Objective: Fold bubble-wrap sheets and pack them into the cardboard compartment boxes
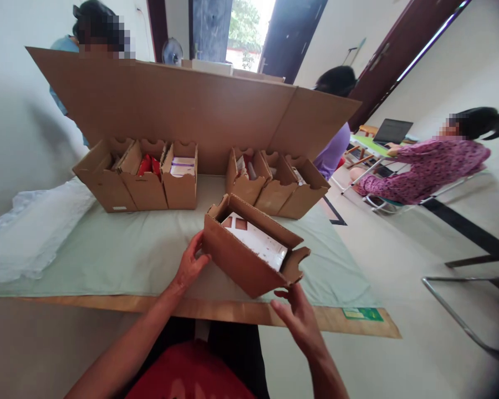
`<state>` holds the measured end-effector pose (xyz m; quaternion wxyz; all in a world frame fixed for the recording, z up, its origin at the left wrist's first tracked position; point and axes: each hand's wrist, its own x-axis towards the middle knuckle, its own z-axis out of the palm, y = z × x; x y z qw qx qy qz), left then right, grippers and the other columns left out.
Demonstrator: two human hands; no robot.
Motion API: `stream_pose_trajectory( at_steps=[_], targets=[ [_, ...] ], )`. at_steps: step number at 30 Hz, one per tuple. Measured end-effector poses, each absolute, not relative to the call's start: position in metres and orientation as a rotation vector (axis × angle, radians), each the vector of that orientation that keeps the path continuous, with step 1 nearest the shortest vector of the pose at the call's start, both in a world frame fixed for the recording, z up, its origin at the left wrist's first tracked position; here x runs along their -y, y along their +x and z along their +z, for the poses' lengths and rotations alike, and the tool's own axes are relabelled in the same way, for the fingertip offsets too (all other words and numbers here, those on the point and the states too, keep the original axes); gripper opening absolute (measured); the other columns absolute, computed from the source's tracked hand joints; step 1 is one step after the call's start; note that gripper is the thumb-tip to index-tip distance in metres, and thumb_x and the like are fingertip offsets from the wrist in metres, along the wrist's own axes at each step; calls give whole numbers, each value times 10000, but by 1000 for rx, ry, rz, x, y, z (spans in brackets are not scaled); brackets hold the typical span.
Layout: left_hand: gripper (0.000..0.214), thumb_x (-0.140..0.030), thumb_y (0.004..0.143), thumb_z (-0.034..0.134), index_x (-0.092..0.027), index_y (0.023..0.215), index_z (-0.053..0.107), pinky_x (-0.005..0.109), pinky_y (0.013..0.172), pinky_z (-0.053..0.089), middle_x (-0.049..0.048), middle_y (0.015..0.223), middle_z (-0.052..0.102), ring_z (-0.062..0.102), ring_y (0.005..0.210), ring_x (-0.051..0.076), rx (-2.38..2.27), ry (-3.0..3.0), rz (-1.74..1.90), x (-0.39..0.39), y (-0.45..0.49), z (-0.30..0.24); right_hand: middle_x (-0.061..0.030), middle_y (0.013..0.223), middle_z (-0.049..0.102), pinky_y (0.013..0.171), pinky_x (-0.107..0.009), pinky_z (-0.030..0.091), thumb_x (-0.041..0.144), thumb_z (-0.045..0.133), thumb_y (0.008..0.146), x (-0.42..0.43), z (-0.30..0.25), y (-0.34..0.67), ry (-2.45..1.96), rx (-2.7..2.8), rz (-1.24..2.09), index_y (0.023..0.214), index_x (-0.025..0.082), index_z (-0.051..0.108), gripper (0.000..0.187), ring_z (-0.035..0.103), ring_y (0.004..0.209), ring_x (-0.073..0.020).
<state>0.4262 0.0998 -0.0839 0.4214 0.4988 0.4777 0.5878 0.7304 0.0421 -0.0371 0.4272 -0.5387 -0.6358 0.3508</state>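
Observation:
An open-topped cardboard bin [241, 260] sits turned at an angle in front of me, near the table's front edge. Inside it lies a white printed box [258, 241]. My left hand [190, 263] holds the bin's left end, its thumb toward me and its fingertips partly hidden behind the cardboard. At the notched right end is my right hand [296, 316], fingers curled against the lower corner and thumb apart. Whether the bin's base rests fully on the cloth I cannot tell.
Behind stand two rows of cardboard bins, left [143, 185] and right [276, 185], some with packets inside. A tall cardboard panel [183, 105] rises behind them. Clear plastic wrap [33, 227] lies on the green cloth [133, 260] at left. Other people sit beyond the table.

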Motion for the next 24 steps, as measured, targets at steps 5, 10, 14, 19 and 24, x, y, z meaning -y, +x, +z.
stream_pose_trajectory(
  at_steps=[5, 10, 14, 19, 24],
  targets=[
    [646, -307, 810, 649, -200, 1428, 493, 478, 1170, 430, 134, 1482, 567, 545, 1369, 289, -1257, 1242, 1544, -94, 430, -79, -122, 1211, 678, 835, -445, 623, 527, 671, 877, -55, -35, 693, -1370, 1550, 764, 1276, 242, 581, 499, 694, 980, -277],
    [585, -274, 841, 614, -211, 1411, 503, 451, 1117, 478, 119, 1412, 612, 605, 1280, 255, -1355, 1257, 1608, -84, 427, -86, -121, 1164, 711, 800, -426, 619, 551, 665, 873, -84, -34, 698, -1340, 1602, 843, 1225, 216, 609, 489, 712, 927, -264],
    [496, -299, 830, 614, -169, 1309, 592, 467, 1060, 508, 131, 1267, 685, 656, 1167, 268, -1475, 1256, 1540, -83, 417, -101, -123, 1287, 689, 899, -467, 596, 504, 686, 864, -88, -21, 721, -1318, 1616, 754, 1308, 245, 607, 521, 695, 1103, -293],
    [496, -339, 829, 628, -187, 1300, 596, 464, 1050, 511, 125, 1275, 681, 641, 1190, 276, -1531, 1334, 1544, -84, 415, -114, -83, 1285, 699, 974, -472, 563, 395, 654, 925, -99, 53, 725, -1300, 1720, 402, 1312, 292, 647, 401, 678, 1156, -271],
    [480, -345, 834, 640, -202, 1291, 601, 485, 1062, 499, 122, 1267, 678, 636, 1194, 285, -1606, 1383, 1547, -86, 418, -125, -77, 1319, 700, 1024, -468, 548, 340, 674, 887, -154, 99, 679, -1139, 2426, 341, 1275, 270, 688, 395, 656, 1220, -294]
  ],
)
